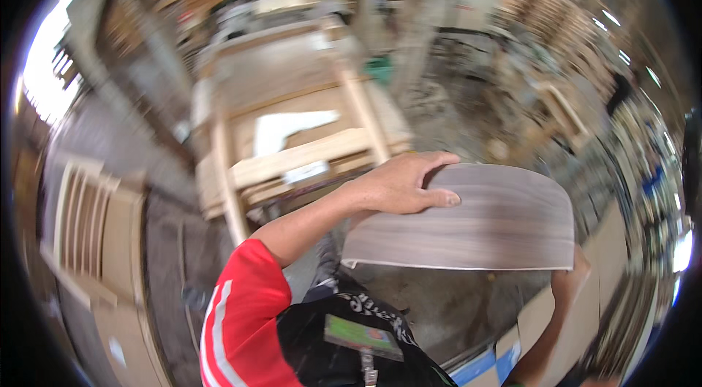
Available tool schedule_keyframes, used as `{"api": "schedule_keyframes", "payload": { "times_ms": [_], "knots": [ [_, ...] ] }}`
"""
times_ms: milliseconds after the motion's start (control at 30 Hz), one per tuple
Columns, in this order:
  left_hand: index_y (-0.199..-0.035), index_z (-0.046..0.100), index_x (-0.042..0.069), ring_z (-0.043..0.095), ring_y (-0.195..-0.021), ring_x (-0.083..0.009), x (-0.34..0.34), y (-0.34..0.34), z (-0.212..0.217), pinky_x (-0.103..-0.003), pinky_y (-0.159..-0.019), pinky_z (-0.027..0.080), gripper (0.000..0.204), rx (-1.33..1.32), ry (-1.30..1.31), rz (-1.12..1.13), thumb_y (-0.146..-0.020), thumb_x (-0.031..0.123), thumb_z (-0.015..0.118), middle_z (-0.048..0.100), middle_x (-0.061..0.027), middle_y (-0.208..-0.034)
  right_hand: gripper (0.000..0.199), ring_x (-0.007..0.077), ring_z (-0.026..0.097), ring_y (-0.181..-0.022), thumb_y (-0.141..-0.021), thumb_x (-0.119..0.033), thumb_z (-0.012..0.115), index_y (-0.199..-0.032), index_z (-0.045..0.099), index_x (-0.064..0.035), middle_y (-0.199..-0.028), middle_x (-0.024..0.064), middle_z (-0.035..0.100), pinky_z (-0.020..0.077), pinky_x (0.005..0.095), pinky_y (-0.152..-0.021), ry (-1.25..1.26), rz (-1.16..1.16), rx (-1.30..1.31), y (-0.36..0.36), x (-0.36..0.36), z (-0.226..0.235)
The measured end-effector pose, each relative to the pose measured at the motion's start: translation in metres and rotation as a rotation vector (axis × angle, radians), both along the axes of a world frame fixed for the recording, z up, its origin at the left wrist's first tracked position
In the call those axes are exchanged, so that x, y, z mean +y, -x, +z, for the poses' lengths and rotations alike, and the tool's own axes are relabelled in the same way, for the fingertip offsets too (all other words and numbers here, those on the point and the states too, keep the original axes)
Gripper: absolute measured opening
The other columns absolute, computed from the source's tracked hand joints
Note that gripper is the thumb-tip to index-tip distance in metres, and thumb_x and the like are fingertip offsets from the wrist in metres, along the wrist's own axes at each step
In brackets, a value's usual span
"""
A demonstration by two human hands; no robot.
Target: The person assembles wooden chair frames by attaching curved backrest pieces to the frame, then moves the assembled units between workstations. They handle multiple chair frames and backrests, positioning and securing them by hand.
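A thin grey-brown wood-grain veneer sheet (490, 222) is held level in front of my chest, bowed slightly upward along its far edge. My left hand (402, 184) grips its upper left edge, thumb lying on the top face and fingers curled over the rim. My right hand (567, 281) is mostly hidden beneath the sheet's lower right corner, only the wrist and forearm show, and it appears to support the sheet from below. My left sleeve is red with white stripes.
A work table stacked with pale wooden panels and boards (300, 146) stands ahead to the left. Framed wooden panels (95, 233) lean at the left. More stacked boards (563, 113) sit at the right, and cardboard sheets (534, 328) lie on the concrete floor at lower right.
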State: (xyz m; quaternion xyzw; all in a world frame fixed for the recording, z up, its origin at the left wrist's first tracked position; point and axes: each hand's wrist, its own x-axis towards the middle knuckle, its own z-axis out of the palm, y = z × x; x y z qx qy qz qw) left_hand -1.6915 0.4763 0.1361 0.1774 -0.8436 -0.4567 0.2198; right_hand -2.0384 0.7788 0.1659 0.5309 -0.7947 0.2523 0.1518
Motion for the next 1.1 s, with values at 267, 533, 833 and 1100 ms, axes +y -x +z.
{"api": "schedule_keyframes", "payload": {
  "times_ms": [267,533,833,1100],
  "knots": [
    [-0.152,0.044,-0.005,0.049,-0.140,-0.0437,0.025,-0.240,-0.030,-0.047,-0.117,0.041,0.100,-0.241,0.227,0.686,-0.083,0.058,0.080,0.052,-0.0323,-0.148,0.022,0.0452,0.068,-0.076,-0.089,-0.014,0.059,-0.099,0.067,0.0036,-0.080,0.0255,0.066,0.0526,0.0451,-0.070,-0.017,0.339,-0.153,-0.049,-0.209,-0.052],
    [-0.128,0.066,0.007,0.073,-0.082,-0.0422,-0.069,-0.308,-0.088,-0.051,-0.076,0.059,0.048,-0.587,0.367,1.276,-0.085,0.027,0.073,0.074,-0.0211,-0.088,0.026,0.0457,0.069,-0.087,-0.085,-0.010,0.064,-0.110,0.070,-0.0029,-0.094,0.0225,0.071,0.0555,0.0430,-0.076,0.105,0.549,-0.079,-0.142,-0.412,-0.056],
    [-0.109,0.070,0.001,0.069,-0.098,-0.0485,-0.244,-0.407,-0.141,-0.048,-0.080,0.056,0.026,-0.169,0.612,1.571,-0.089,0.016,0.067,0.073,-0.0265,-0.094,0.046,0.0490,0.069,-0.099,-0.085,-0.014,0.064,-0.131,0.063,-0.0107,-0.105,0.0263,0.073,0.0545,0.0533,-0.083,0.143,0.636,0.093,-0.258,-0.614,-0.059],
    [-0.119,0.068,0.000,0.068,-0.105,-0.0494,-0.293,-0.410,-0.188,-0.048,-0.086,0.055,0.033,-0.139,0.479,1.683,-0.092,0.019,0.066,0.073,-0.0277,-0.104,0.054,0.0503,0.069,-0.100,-0.084,-0.018,0.064,-0.137,0.058,-0.0140,-0.102,0.0282,0.073,0.0548,0.0561,-0.085,0.118,0.572,0.066,-0.267,-0.702,-0.134]
  ]
}}
